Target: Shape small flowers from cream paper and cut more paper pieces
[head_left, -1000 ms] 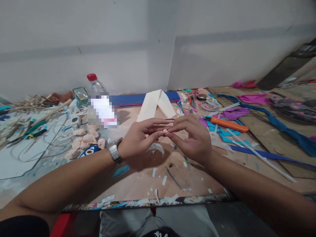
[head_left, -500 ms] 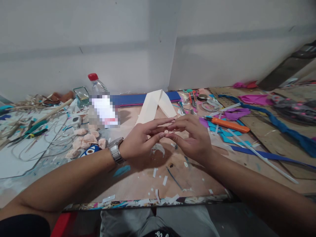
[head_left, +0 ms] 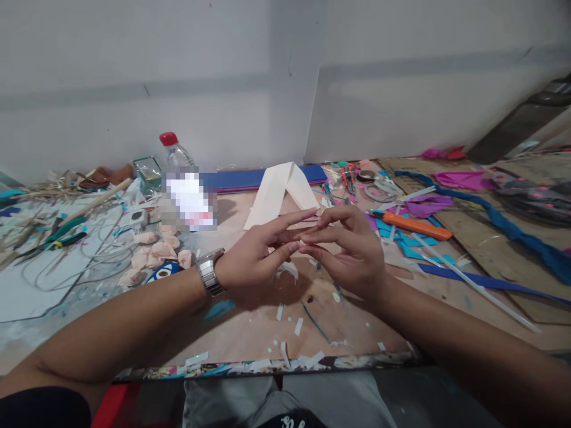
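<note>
The table [head_left: 263, 342] spans the lower frame; a folded cream strip [head_left: 269, 193] sits just above centre. The left hand [head_left: 247, 252] has partly hidden fingers, their grip unclear; the right hand [head_left: 359, 255] pinches a tiny pale piece [head_left: 302, 242] mid-frame, beside the left thumb.

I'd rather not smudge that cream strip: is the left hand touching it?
Cannot tell: in the head view, the left hand overlaps the lower end of the cream strip, hiding any contact or gap.

pale peach piece [head_left: 302, 242], cream paper [head_left: 270, 193], orange cutter [head_left: 419, 226], red bottle cap [head_left: 168, 139], silver watch [head_left: 210, 274], green-handled pliers [head_left: 68, 229], purple scrap [head_left: 428, 207], light brown desk [head_left: 245, 337]
</note>
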A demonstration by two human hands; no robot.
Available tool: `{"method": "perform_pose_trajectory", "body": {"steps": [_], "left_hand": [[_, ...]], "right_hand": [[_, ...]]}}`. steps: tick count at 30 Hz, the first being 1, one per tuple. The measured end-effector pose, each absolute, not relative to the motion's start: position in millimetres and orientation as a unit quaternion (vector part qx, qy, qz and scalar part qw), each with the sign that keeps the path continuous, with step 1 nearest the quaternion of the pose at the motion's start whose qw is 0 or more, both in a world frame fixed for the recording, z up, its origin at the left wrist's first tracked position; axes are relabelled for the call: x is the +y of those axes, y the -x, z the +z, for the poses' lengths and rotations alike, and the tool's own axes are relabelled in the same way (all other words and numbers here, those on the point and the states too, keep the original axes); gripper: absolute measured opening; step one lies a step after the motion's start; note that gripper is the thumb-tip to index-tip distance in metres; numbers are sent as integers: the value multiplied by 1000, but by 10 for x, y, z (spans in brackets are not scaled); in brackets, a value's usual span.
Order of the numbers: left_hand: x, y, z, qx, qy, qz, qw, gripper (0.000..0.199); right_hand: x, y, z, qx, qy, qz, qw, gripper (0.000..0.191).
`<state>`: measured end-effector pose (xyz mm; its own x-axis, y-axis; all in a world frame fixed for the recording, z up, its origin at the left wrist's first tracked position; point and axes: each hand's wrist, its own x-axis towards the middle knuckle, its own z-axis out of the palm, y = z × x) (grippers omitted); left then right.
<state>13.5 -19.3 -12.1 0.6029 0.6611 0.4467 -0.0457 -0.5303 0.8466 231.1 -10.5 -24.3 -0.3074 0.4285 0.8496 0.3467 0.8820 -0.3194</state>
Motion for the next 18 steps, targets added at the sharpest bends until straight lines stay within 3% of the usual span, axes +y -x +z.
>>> {"method": "perform_pose_trajectory", "body": {"steps": [11,18], "left_hand": [[-184,-125,-82,261,-779,471,321,29],[-197,-147,-98,251,-788,463,319,12]], "right_hand": [[-90,-2325,-222,-816,236,53,524,15],[-95,-2310,-221,-826,235,54,509,23]]}}
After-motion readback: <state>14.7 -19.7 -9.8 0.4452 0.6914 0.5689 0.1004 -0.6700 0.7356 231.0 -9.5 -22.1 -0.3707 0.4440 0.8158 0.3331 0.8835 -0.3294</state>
